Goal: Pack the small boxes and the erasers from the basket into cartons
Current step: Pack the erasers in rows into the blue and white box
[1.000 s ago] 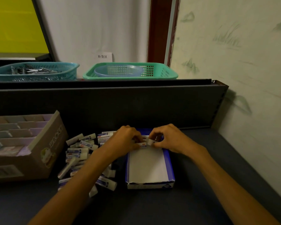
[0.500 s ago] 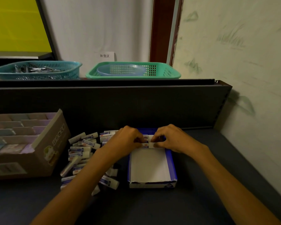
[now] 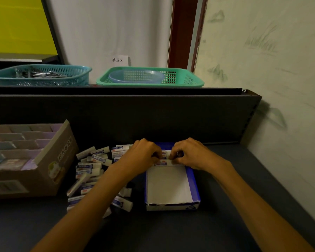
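Near the centre of the frame we have our left hand (image 3: pixel 145 155) and right hand (image 3: pixel 191 154) close together at the far end of the blue-and-white carton (image 3: pixel 194 180), fingers of both curled and pinching the few erasers (image 3: pixel 163 161) already lined up there. Most of the carton's white floor is bare, so we judge the packing barely begun. The loose pile of erasers (image 3: pixel 91 168) lies on the dark tabletop (image 3: pixel 171 230) left of the carton, under our left forearm. The risk: the short row, propped by nothing, may topple once we let go, and our forearm may sweep the pile toward the cardboard box (image 3: pixel 49 170) at left.
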Demonstrator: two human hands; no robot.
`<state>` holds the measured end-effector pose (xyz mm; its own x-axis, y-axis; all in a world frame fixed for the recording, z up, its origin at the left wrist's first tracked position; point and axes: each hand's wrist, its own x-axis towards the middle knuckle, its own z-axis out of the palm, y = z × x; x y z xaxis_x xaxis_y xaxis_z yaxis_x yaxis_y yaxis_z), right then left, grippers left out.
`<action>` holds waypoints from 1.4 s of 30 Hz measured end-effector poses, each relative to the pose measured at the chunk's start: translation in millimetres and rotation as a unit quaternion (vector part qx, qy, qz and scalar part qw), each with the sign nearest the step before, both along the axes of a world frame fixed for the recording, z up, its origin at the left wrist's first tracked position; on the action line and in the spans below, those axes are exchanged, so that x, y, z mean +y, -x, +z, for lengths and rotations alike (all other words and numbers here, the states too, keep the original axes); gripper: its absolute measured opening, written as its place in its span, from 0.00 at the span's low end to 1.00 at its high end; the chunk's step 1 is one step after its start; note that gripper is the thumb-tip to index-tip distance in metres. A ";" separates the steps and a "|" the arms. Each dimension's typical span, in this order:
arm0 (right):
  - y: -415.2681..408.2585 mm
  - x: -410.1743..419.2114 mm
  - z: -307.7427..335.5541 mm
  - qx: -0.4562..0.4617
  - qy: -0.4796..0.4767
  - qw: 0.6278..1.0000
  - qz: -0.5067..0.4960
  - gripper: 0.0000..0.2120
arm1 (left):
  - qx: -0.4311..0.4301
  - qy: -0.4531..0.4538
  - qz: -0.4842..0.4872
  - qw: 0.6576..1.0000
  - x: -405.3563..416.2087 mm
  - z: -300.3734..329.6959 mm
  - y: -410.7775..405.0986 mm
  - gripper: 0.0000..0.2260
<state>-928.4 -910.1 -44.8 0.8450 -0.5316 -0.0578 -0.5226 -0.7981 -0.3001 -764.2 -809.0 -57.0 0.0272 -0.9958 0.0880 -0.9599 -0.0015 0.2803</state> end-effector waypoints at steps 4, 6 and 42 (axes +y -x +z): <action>0.6 2.8 1.2 -0.009 -0.005 1.000 -0.003 0.08 | -0.002 0.007 -0.002 1.000 -0.5 0.2 -0.2 0.09; 1.6 4.3 1.3 -0.010 0.001 1.000 -0.001 0.08 | -0.007 0.012 -0.002 1.000 -0.2 0.0 -0.4 0.09; -49.1 95.6 3.2 -0.089 0.090 0.989 0.071 0.21 | -0.088 0.001 0.229 0.969 150.2 27.5 -37.3 0.22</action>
<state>-879.3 -814.5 -41.6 0.9004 -0.3940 0.1842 -0.3520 -0.9089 -0.2235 -726.9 -658.9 -29.5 0.4515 -0.8822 0.1336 -0.8913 -0.4391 0.1131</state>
